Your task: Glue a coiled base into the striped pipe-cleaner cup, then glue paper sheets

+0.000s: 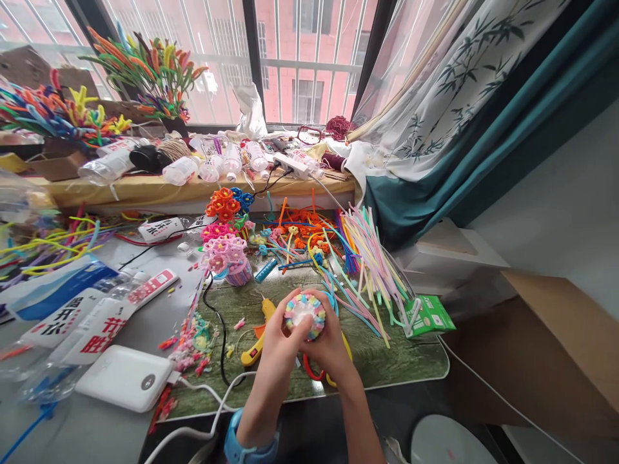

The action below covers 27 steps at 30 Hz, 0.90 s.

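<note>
Cup (318,314): while you hold it above the bench (396,364), its pastel ring faces up toward you, with both hands round it; it looks very light, so expect little weight to steady it.
Left hand (276,338): your grip here is partly closed, fingers round the near-left side, thumb (303,326) laid over the pale middle.
Right hand (331,345): this grip is curled round the opposite side, closed as far as the cup's width allows; you cannot see every fingertip.
Ring: it looks fuzzy and soft, so it should give some friction, but hard pinching could flatten the pile or shift the pieces.
Middle: it looks like thin, clear plastic, probably springy and easy to dent; keep the thumb's push light.
Hold: best taken low on the side walls, with even pressure from both palms, rather than by the ring's edge, where bits may work loose.
Glue gun (254,349): it lies just beside your left hand, nozzle pointing away from you; treat its tip as possibly hot, and keep fuzz and skin off it.
</note>
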### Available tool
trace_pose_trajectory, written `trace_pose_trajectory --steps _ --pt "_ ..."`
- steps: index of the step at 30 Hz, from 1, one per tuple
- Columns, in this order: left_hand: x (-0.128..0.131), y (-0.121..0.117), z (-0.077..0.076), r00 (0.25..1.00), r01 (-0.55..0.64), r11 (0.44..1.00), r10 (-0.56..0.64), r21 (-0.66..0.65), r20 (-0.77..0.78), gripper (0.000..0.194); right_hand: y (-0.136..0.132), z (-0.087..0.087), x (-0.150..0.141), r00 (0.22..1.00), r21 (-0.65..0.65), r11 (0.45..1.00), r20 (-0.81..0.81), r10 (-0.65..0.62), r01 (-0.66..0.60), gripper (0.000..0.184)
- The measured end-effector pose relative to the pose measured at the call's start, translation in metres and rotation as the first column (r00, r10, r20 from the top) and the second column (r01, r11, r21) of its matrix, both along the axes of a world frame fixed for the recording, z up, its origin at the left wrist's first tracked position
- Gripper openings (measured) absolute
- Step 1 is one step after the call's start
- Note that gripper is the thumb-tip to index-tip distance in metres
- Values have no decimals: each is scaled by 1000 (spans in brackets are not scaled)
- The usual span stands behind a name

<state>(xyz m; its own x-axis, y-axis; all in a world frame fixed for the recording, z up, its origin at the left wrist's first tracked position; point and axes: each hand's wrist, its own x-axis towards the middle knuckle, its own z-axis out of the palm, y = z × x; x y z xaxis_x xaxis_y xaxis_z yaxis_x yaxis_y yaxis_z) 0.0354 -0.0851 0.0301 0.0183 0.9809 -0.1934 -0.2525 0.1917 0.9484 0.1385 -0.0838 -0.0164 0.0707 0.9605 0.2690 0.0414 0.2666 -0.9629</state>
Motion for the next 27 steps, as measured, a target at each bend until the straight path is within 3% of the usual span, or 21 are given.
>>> trace_pose_trajectory --steps 7,11,15,18,27 --pt "3 1 -5 995 -65 998 65 6 -75 58 1 3 -2 995 38 999 98 -9 5 59" --pt "-3 1 -2 999 -4 1000 3 -21 -41 60 1 1 0 1000 -40 999 -11 12 -12 65" --pt "-14 -1 6 994 108 993 -108 -52 -8 65 0 2 6 976 -110 987 -194 95 -118 70" --pt "-15 -1 9 995 96 993 -97 -62 -8 69 0 3 8 976 -111 984 -182 119 -141 72" --pt "-11 3 2 999 29 999 -28 -45 17 56 4 4 6 981 -104 984 -140 132 -147 73"
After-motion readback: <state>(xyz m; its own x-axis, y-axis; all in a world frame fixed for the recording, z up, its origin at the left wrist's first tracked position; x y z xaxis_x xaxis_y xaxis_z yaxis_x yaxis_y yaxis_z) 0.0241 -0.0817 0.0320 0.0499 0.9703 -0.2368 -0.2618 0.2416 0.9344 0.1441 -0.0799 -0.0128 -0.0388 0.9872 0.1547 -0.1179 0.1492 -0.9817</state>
